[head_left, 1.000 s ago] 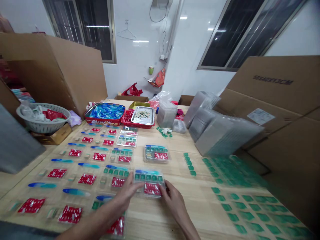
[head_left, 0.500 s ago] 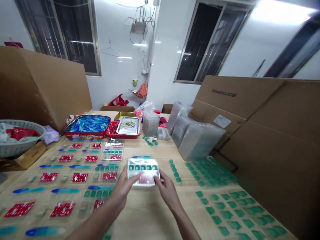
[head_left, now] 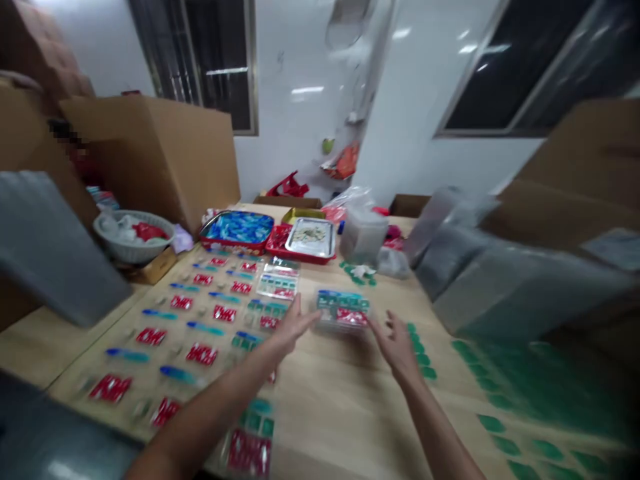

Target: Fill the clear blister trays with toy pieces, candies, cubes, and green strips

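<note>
A clear plastic case [head_left: 343,312] lies between my hands on the wooden table, with a blue stick, green squares and a red packet inside. My left hand [head_left: 295,325] is at its left side, fingers apart. At its right edge, my right hand [head_left: 395,340] has its fingers spread. Neither hand is closed round the case. To the left are rows of clear trays with blue sticks and red packets [head_left: 201,354]. Another filled case [head_left: 279,279] sits beyond my left hand. Motion blurs the view.
Behind stand a tray of blue sticks [head_left: 240,228], a silver tray [head_left: 311,238] and a plastic container [head_left: 363,233]. Green pieces [head_left: 545,387] cover the right side. Stacked clear trays [head_left: 525,287] stand at right, a grey basket [head_left: 134,239] at left.
The view has swung left, showing more of the left side. The case, gripped by both hands before, now lies lower with its lid side up, and both hands have opened beside it.
</note>
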`<state>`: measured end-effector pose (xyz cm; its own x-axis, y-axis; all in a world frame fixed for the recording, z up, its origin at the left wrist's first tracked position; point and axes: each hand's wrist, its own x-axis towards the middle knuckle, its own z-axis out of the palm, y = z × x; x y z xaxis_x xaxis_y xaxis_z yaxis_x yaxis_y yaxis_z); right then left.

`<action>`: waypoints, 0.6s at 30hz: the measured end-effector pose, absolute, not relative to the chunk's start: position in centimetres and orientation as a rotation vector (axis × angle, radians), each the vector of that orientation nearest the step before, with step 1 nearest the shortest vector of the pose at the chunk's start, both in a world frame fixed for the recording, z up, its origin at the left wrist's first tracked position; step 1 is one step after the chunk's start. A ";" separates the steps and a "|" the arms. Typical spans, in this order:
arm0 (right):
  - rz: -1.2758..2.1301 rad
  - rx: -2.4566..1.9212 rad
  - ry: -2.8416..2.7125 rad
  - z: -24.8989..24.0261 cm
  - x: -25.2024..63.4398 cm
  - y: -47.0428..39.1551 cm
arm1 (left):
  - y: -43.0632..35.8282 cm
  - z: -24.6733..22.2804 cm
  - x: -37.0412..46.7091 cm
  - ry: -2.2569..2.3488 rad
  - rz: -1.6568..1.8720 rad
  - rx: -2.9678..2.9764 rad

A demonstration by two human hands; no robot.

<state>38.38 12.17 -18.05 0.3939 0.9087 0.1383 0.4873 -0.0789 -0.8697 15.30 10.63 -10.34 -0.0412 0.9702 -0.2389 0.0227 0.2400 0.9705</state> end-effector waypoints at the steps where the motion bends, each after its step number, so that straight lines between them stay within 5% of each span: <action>1: 0.483 -1.673 -1.221 -18.2 38.3 11.0 | 9.4 -9.9 13.2 1.371 1.045 1.067; 4: 0.396 -1.527 -1.287 -18.5 37.0 6.1 | 4.0 -8.4 6.4 1.493 1.061 1.150; 9: 0.993 -1.352 -1.612 -19.6 30.6 -2.7 | -5.3 -8.4 -0.9 1.776 0.836 1.151; 18: 1.183 -1.308 -1.806 -20.0 23.3 -6.2 | -9.8 -12.1 0.0 1.863 0.590 1.275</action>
